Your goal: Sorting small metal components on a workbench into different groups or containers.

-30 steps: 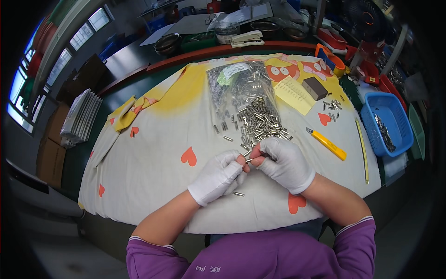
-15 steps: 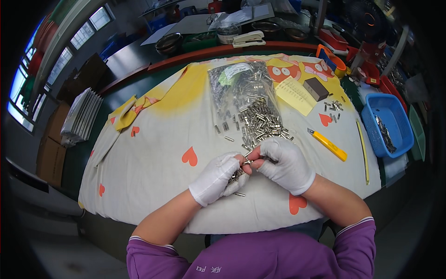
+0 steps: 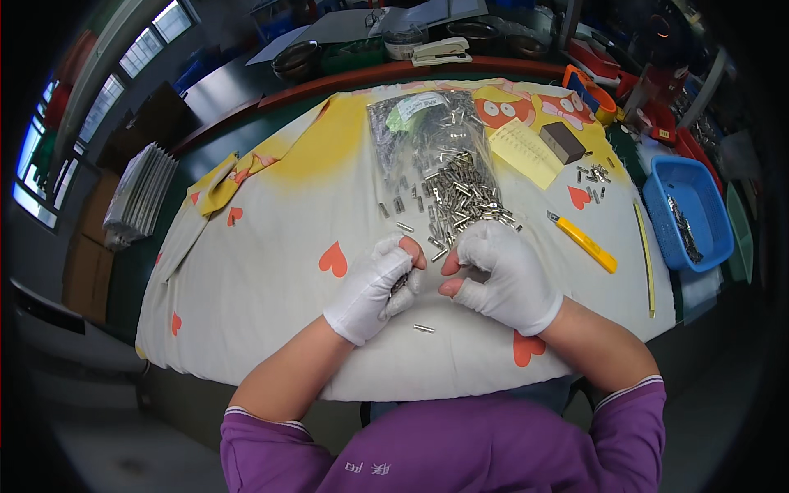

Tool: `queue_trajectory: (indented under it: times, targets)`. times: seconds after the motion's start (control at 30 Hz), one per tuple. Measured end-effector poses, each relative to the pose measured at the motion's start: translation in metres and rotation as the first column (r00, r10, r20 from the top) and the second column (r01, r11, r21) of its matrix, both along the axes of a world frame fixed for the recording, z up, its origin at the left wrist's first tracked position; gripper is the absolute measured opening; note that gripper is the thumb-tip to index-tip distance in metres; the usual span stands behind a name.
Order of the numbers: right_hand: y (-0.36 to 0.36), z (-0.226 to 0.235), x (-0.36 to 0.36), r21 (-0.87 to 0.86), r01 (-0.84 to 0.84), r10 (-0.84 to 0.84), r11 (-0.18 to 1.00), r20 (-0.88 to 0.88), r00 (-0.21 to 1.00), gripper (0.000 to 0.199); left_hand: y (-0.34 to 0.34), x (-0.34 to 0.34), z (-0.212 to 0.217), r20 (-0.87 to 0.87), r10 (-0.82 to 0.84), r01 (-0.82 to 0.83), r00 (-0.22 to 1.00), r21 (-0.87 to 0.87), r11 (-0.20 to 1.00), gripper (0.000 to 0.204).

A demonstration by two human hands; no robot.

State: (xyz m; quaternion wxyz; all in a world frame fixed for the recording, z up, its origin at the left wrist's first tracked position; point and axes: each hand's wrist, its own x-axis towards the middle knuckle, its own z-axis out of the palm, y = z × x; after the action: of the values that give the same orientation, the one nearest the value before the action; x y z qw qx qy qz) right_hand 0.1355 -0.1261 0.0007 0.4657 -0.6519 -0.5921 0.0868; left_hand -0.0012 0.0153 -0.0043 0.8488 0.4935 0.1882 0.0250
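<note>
Workshop clutter is seen all around: windows off to the left, a dark bench at the back loaded with bowls and a white stapler [image 3: 441,51], and a stack of grey sheets [image 3: 138,194] past the table's left edge. Most of the table is covered by a white cloth [image 3: 271,246] printed with orange hearts, yellow toward its far side. A clear plastic bag [image 3: 419,131] is laid at the far middle, with a heap of small metal pins [image 3: 460,193] spilled from its near end. A yellow paper [image 3: 524,152] and a small dark box [image 3: 562,141] are placed toward the far right corner, a yellow utility knife [image 3: 582,241] is left nearer the right edge, and a blue basket [image 3: 689,215] is set just off that edge.

Compared with a second ago, the two hands have been pulled slightly apart; the thin pin once bridged between them can no longer be made out there.

Both hands are gloved in white with bare fingertips and are held close together near the table's front middle. The left hand [image 3: 376,287] is curled into a loose fist, with some small metal pieces seemingly cupped in the palm. The right hand [image 3: 503,275] is curled too, thumb and forefinger pressed together; whether a pin is pinched can't be told. One loose pin [image 3: 423,329] is left on the cloth just in front of the left hand.
</note>
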Motion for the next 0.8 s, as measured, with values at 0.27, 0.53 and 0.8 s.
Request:
queue_trajectory:
  times: [0.27,0.53,0.8]
  targets:
    - [0.002,0.002,-0.021,-0.262,-0.205,0.299,0.943,0.397,0.868,0.009,0.006,0.002,-0.003,0.045,0.067,-0.063,0.997,-0.086,0.994,0.017]
    - [-0.004,0.000,0.004,-0.031,0.038,-0.030,0.999,0.224,0.974,0.012,-0.005,0.002,0.005,-0.126,0.051,-0.025,0.991,0.204,0.979,0.020]
    - [-0.003,0.002,0.007,-0.044,0.038,-0.030,0.998,0.176,0.984,0.016,-0.011,0.003,0.012,-0.183,0.016,0.040,0.983,0.299,0.953,0.013]
